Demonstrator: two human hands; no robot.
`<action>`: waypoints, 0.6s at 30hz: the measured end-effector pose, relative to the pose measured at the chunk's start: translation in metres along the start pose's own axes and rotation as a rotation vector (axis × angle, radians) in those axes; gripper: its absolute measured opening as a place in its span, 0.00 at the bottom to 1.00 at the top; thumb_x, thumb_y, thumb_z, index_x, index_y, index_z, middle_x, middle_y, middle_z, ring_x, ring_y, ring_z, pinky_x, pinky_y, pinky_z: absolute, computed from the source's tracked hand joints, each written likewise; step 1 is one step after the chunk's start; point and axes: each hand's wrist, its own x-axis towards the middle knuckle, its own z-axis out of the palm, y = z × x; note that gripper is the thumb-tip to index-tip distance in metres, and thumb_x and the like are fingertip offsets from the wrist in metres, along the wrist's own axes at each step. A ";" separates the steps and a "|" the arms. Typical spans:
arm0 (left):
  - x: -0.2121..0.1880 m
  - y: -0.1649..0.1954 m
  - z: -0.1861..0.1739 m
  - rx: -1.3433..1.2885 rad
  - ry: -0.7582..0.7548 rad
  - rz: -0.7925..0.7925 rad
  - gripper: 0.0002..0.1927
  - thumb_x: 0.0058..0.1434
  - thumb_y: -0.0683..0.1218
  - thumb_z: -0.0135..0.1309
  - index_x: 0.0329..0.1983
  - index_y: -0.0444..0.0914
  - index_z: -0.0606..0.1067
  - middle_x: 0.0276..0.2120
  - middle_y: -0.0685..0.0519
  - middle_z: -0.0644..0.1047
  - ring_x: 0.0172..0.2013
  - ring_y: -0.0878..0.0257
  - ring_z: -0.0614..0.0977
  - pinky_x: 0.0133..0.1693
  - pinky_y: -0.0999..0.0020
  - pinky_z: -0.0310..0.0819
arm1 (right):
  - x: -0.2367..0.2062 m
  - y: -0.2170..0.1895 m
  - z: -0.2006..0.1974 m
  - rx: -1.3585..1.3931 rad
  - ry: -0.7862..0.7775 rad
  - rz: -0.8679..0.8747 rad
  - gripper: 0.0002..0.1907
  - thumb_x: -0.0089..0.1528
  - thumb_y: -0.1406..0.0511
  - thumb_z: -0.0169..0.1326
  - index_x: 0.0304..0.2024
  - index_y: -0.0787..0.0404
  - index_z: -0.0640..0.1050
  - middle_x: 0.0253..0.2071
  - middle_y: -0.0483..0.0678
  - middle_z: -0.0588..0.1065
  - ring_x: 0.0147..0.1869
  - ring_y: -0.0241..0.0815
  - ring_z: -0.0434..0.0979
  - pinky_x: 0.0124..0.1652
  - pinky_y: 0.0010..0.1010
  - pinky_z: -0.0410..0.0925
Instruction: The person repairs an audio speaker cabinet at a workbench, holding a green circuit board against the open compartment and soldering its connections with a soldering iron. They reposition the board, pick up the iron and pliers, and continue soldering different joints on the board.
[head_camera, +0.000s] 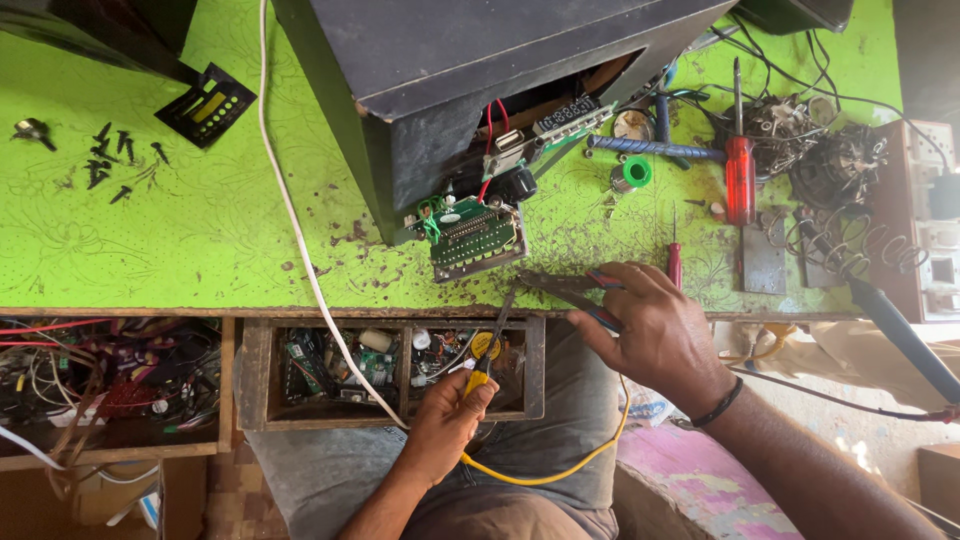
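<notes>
A person sits at a bright green patterned tabletop (200, 230), seen from above. The left hand (448, 410) is clenched around the yellow handle of a soldering iron (487, 355), whose dark shaft points up towards a small green circuit board (478, 235); a yellow cable (560, 465) trails from the handle across the person's lap. The right hand (650, 325), with a black band at the wrist, grasps a pair of red-and-blue-handled pliers (575, 290), the metal tip lying just beside the board's lower right corner. The circuit board rests on the tabletop against the open bottom of a large dark grey speaker box (470, 70), joined to it by red and other wires. Below the board, an open wooden drawer (255, 375) full of small electronic parts juts from the tabletop's front edge. To the right lie a red-handled screwdriver (740, 175), a blue-handled tool (655, 148), a green roll of tape (635, 172) and a tangle of wires (830, 160). A white cable (290, 210) crosses the tabletop, and black screws (110, 155) lie scattered at far left.
</notes>
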 end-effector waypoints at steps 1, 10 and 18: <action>0.000 0.000 0.000 0.005 0.000 0.002 0.15 0.68 0.54 0.57 0.39 0.37 0.76 0.23 0.61 0.69 0.21 0.75 0.64 0.22 0.77 0.56 | 0.000 -0.001 -0.001 -0.011 0.006 -0.008 0.20 0.57 0.54 0.63 0.22 0.65 0.81 0.47 0.54 0.79 0.50 0.52 0.80 0.45 0.40 0.73; 0.000 0.005 0.001 0.039 0.007 -0.003 0.14 0.67 0.54 0.55 0.40 0.39 0.78 0.23 0.62 0.69 0.21 0.74 0.64 0.22 0.77 0.57 | 0.006 -0.005 -0.003 -0.038 -0.008 -0.028 0.20 0.57 0.53 0.63 0.22 0.63 0.82 0.46 0.51 0.79 0.51 0.50 0.80 0.44 0.40 0.74; 0.000 0.002 0.002 0.027 -0.006 0.005 0.13 0.68 0.53 0.55 0.40 0.39 0.77 0.24 0.62 0.69 0.22 0.74 0.64 0.23 0.77 0.57 | 0.007 -0.001 -0.004 -0.041 -0.010 -0.030 0.20 0.57 0.53 0.63 0.21 0.63 0.81 0.47 0.52 0.79 0.52 0.50 0.79 0.44 0.40 0.73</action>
